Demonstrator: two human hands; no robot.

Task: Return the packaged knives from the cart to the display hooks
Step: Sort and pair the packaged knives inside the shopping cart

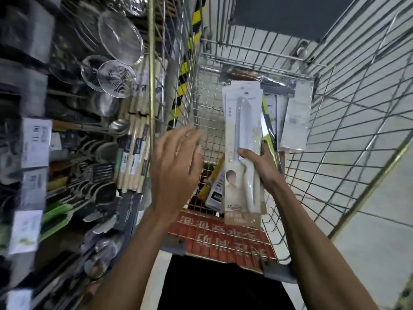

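The right hand point(259, 163) grips a stack of packaged knives point(242, 121) near its lower half: the thumb lies across the front of the top card and the fingers point(266, 151) wrap behind the right edge. The stack is held roughly upright above the cart point(257, 68), hang-hole end away from the person; the top pack shows a pale blade and a white handle. The left hand point(176, 168) is empty, fingers spread and extended, blurred, positioned left of the stack and apart from it, over the cart's left side. Inside the cart, further packs point(295, 121) lean against the far right corner, and a yellow-handled pack point(213, 177) lies lower down behind the held stack. A red printed panel point(214, 236) covers the near end of the cart. To the left, just beside the cart, the display rack holds mesh strainers point(118, 39), a ladle point(118, 126) and wooden-handled utensils point(136, 135).
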